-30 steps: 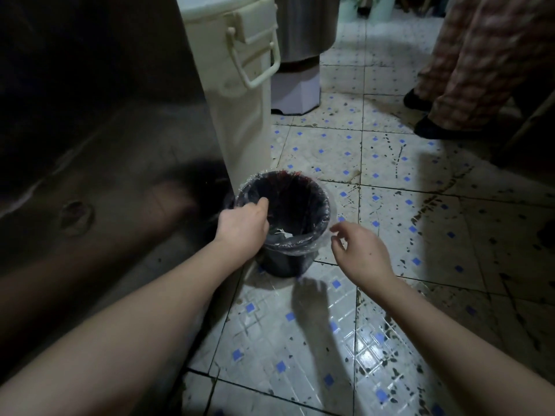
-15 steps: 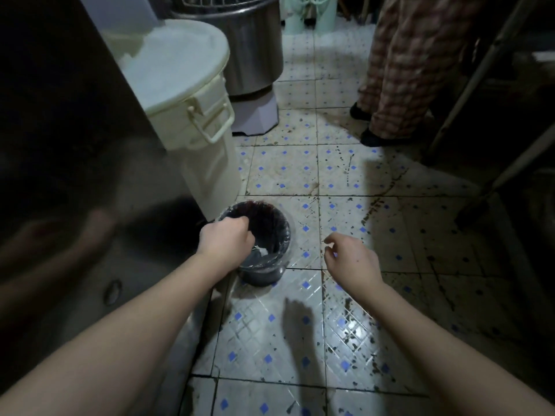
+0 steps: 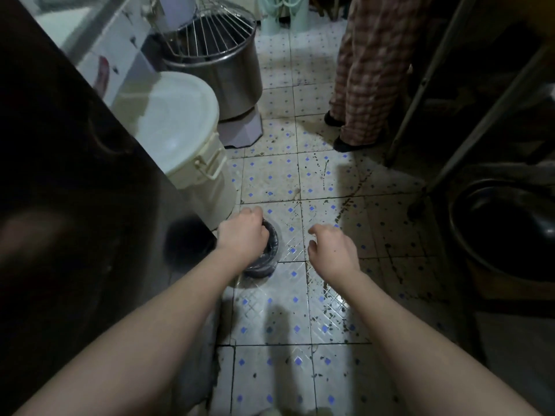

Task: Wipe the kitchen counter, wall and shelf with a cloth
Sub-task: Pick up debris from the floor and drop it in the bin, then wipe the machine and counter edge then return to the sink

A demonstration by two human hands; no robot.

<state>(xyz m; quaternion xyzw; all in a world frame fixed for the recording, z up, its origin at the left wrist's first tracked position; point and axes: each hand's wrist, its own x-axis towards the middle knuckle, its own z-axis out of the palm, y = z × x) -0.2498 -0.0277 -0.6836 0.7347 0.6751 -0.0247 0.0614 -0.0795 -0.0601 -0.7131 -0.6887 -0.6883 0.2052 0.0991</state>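
Gripping the near rim of a small black bin [image 3: 265,266] on the tiled floor [image 3: 270,325], the left hand [image 3: 241,234] has its fingers curled. At the bin's 3 o'clock the right hand [image 3: 332,249] hovers, loosely curled, holding nothing. A white lidded bucket [image 3: 180,121] stands at 11 o'clock. Where the cloth lies cannot be told.

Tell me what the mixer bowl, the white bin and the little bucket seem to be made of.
The mixer bowl looks like brushed stainless steel: grey sheen, soft reflections. The white bin looks like cream plastic, semi-gloss, with a moulded lid and handle. The bucket is probably black plastic lined with clear glossy film; the left hand grips its rim, hiding most of it.
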